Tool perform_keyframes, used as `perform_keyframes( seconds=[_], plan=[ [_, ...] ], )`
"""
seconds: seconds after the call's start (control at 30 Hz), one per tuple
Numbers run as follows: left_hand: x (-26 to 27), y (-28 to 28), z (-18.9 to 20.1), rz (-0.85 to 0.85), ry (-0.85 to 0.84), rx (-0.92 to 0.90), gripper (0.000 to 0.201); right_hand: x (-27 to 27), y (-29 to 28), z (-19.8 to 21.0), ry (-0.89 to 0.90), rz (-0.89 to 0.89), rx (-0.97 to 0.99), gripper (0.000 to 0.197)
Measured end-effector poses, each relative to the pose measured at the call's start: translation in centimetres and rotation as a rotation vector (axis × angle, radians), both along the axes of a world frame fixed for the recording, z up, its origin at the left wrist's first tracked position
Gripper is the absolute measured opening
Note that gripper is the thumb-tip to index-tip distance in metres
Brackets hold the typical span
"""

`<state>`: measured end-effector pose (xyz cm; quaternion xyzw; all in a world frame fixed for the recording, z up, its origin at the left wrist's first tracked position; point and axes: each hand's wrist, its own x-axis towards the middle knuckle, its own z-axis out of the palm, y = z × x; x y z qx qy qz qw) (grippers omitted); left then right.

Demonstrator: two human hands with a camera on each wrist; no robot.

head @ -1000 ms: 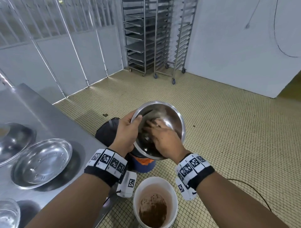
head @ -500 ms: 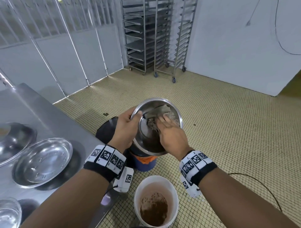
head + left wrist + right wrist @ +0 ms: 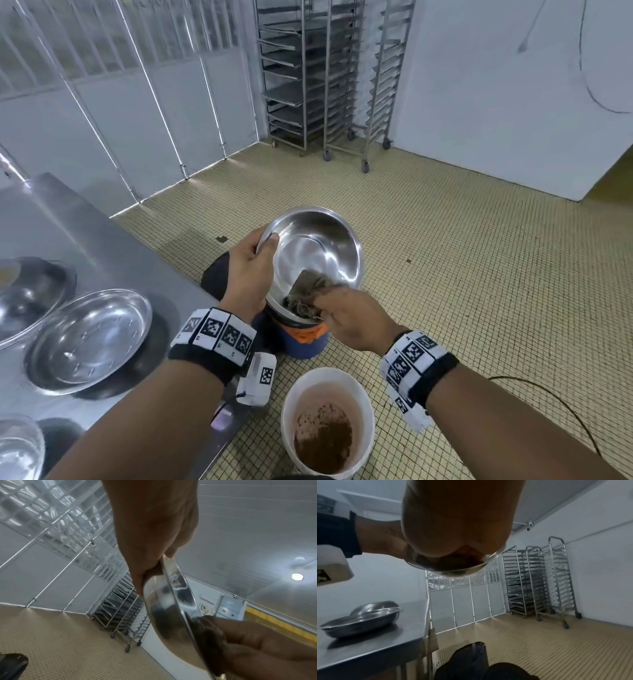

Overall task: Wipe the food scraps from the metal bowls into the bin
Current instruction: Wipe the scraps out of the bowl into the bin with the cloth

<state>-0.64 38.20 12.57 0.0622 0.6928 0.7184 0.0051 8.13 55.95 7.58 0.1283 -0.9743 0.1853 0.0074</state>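
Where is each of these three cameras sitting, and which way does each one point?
Head: worn on the head, looking down at the left hand tilting a metal bowl while the right hand drags a cloth; both forearms show.
Left wrist: low, looking up along the hand gripping the bowl's rim; ceiling behind.
Right wrist: below the hand, facing the steel table and tray racks.
Shared: the bowl shows in all three; both wrist views catch the racks.

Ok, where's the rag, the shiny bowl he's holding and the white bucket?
rag point(image 3: 306, 293): head view, on its crumpled middle.
shiny bowl point(image 3: 317, 245): head view, on its bare inside wall.
white bucket point(image 3: 291, 394): head view, on its left rim.
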Motion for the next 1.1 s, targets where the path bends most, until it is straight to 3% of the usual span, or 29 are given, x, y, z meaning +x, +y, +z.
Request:
perform_keyframes(
  seconds=[0.2, 0.33, 0.43, 0.57, 0.73, 0.9, 1.1],
  plan=[
    [-0.6, -0.1, 0.9, -0.021, 0.07, -0.042, 0.017, -0.6, 1.7, -1.0, 0.274, -0.019, 0.218, 0.036],
    [-0.8, -0.3, 1.4, -0.04, 0.108, -0.096, 0.029, -0.7, 3.1, -0.8, 0.424, -0.099, 0.217, 0.032],
    [-0.8, -0.4, 1.6, -0.055, 0.121, -0.125, 0.034, -0.9, 2.8, 0.4, 0.414, -0.199, 0.145, 0.035],
    [-0.8, -0.6, 0.9, -0.077, 0.091, -0.187, 0.031, -1.7, 2.2, 2.7, 0.458, -0.359, -0.108, 0.039],
    [-0.2, -1.0, -0.5, -0.092, 0.007, -0.216, 0.027, -4.3, 3.2, 5.1, 0.602, -0.539, -0.37, 0.021],
    [0.1, -1.0, -0.9, -0.1, -0.028, -0.192, 0.024, -5.3, 3.3, 7.8, 0.578, -0.399, -0.424, 0.023],
    [0.7, -0.9, -0.7, -0.155, -0.021, -0.205, 0.024, -7.1, 3.4, 10.1, 0.551, -0.482, -0.488, 0.02]
  ],
)
